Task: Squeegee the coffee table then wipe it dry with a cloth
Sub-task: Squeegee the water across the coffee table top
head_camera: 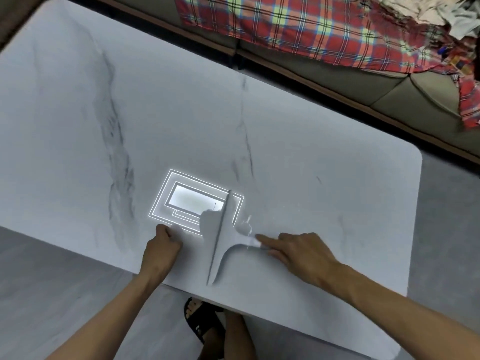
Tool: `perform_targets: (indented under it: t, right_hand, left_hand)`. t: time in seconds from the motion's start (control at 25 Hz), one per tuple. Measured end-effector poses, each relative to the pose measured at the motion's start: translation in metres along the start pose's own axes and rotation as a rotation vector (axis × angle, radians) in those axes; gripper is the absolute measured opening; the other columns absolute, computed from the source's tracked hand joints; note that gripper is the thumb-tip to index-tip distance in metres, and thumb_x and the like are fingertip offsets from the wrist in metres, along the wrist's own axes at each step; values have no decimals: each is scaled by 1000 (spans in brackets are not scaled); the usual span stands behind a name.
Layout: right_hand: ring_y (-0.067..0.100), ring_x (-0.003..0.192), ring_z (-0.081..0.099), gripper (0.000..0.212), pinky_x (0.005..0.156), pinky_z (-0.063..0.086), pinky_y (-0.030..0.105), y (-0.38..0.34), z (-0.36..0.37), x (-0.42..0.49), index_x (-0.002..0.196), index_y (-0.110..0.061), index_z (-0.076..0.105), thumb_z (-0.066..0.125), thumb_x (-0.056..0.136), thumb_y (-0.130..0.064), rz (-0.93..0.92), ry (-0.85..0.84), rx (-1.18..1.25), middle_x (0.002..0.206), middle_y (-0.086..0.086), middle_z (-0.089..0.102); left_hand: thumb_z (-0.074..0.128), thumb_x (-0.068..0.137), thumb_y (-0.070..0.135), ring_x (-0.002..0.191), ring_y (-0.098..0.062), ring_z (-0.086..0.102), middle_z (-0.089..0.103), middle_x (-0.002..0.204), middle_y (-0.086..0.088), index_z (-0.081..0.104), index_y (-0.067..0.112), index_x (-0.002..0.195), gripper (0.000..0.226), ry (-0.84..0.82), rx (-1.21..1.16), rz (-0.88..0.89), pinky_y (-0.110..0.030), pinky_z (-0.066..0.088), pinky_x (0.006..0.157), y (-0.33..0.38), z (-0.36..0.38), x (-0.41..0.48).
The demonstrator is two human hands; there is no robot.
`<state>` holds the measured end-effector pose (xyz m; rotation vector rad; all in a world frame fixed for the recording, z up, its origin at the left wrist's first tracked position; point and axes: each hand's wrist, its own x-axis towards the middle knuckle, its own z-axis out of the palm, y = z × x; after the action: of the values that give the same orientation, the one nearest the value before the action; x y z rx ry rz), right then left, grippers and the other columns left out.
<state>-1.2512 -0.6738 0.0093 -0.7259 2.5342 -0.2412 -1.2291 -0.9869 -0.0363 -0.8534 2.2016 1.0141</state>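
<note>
A: On the desk [285, 141], toward 6 o'clock near the front edge, where does the squeegee [222, 240] lie?

B: Flat on the marble surface, blade running 12 to 6 o'clock, handle pointing to 3 o'clock.

A: State of the hands?

B: Right hand [298, 253]: fingers on the handle, grip partly closed around it. Left hand [161, 245]: curled into a loose fist, holding nothing, resting on the desk at 9 o'clock of the blade.

A: Surroundings?

B: Sofa [389, 92] at 1 o'clock, plaid cloth [298, 27] draped over it.
</note>
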Motion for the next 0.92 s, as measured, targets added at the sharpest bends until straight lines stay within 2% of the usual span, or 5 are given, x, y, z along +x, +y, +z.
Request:
perform_targets:
  t: [0.24,0.44,0.64,0.8,0.92]
  right_hand:
    - [18,37,49,46,40,25,19,-100,83,49,124,-33,60,75,80,-32,-378,-1,-156,61,-4,57]
    - [28,67,64,38,54,36,29,-57,67,26,136,-45,43,38,99,-43,-117,37,-75,86,0,64]
    - [17,70,61,75,53,32,28,20,45,-49,141,-51,33,-14,85,-64,195,89,-128,77,-10,51]
    - [16,55,52,48,48,37,28,41,33,-95,138,-51,37,13,96,-56,365,63,-143,66,-11,48]
    - [13,45,49,51,42,26,23,21,30,-86,134,-49,46,10,98,-54,226,70,-106,62,-14,45]
  left_hand:
    - [45,87,14,67,-26,53,57,81,-11,40,9,92,8,83,-5,-75,-34,40,52,-49,-3,-3]
    - [44,79,-5,76,-26,51,54,93,-15,41,8,90,17,5,38,3,-31,36,58,-63,24,-18]
    - [56,75,1,138,-38,33,22,152,-23,42,11,93,24,-122,103,10,-34,37,80,-57,54,-9]
    - [53,75,9,147,-38,13,13,154,-29,42,6,106,32,-180,174,-77,-40,37,94,-46,57,-1]
    - [50,75,11,131,-41,39,43,135,-25,41,8,102,29,-155,117,-96,-40,39,90,-39,48,-3]
